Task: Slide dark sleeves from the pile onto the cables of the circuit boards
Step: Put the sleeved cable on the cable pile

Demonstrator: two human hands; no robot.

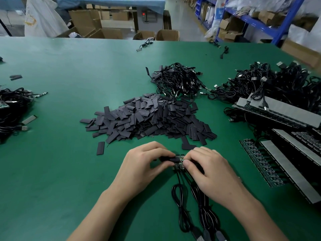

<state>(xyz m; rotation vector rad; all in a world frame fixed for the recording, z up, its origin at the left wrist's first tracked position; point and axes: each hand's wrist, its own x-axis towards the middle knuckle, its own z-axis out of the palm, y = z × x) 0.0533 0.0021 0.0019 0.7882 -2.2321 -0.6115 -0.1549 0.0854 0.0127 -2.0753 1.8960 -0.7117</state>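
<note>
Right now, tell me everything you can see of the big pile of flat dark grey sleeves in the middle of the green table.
The pile of flat dark grey sleeves is a loose, low heap of short rectangular pieces, matt like flattened plastic tubing, lying criss-cross on the green table. Its far edge meets a tangle of black USB cables; a few strays lie off its near edge. Neither the left hand nor the right hand touches it.

We record a green tabletop [69, 171] with a smooth, matt, rubber-like covering. The pile of flat dark-grey plastic sleeves [147, 119] looks matt. The thin black cables [178, 206] carry a slight gloss, and their silver plug ends [280, 64] read as metal. The brown boxes [83, 20] are plain cardboard.
</note>
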